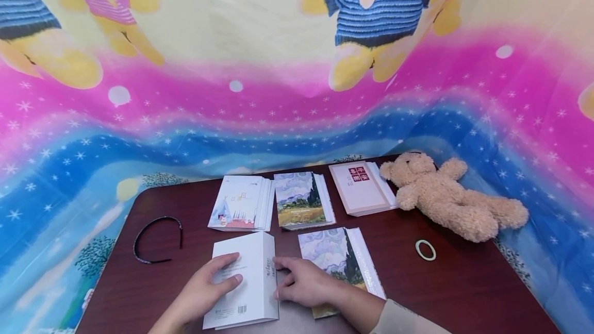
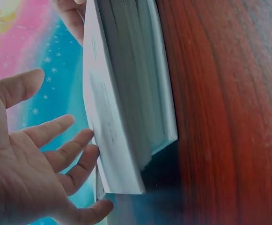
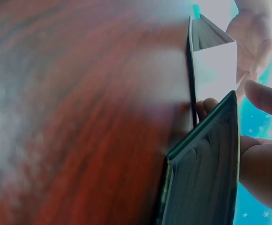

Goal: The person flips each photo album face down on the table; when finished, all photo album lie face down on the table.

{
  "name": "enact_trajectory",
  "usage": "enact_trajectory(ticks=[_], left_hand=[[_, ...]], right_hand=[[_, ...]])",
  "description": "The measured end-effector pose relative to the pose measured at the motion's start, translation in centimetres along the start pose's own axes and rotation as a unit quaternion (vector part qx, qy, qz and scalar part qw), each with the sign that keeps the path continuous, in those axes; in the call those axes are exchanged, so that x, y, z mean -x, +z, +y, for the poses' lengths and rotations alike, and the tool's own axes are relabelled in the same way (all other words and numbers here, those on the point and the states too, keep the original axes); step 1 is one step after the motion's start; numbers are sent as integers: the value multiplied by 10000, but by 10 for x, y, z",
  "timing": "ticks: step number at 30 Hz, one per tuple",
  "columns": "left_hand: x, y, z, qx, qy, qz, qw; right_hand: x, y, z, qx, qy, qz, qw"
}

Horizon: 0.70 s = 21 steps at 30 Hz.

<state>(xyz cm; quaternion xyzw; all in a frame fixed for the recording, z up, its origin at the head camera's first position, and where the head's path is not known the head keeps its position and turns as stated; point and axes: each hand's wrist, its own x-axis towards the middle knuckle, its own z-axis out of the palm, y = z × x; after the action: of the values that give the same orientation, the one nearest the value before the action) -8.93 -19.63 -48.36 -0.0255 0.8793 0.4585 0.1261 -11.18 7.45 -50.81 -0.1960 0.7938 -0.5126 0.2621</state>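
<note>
A thick white photo album (image 1: 241,277) lies near the table's front edge, barcode face up and spine toward the right. My left hand (image 1: 204,282) is over its left part, and in the left wrist view the spread fingers (image 2: 82,166) reach the white cover (image 2: 105,117). Along the spine (image 3: 215,70), my right hand (image 1: 306,282) touches the album with its fingertips. The right forearm passes over a painted-landscape album (image 1: 331,254), which it partly hides. What the right hand's lower fingers do is partly hidden behind that album in the right wrist view.
At the back stand a white illustrated album (image 1: 238,202), another landscape album (image 1: 299,200) and a cream album (image 1: 357,187) with red squares. A teddy bear (image 1: 445,195) lies at the right, above a pale green ring (image 1: 425,250). A black headband (image 1: 135,244) is at the left.
</note>
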Motion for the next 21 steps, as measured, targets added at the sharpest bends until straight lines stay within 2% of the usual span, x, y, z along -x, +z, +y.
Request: enact_trajectory(ticks=[12, 21], left_hand=[[0, 9, 13, 85, 249, 257, 9993], [-5, 21, 21, 603, 603, 433, 9954]], right_hand=[[10, -10, -3, -298, -254, 93, 9992], [19, -24, 0, -850, -291, 246, 9957]])
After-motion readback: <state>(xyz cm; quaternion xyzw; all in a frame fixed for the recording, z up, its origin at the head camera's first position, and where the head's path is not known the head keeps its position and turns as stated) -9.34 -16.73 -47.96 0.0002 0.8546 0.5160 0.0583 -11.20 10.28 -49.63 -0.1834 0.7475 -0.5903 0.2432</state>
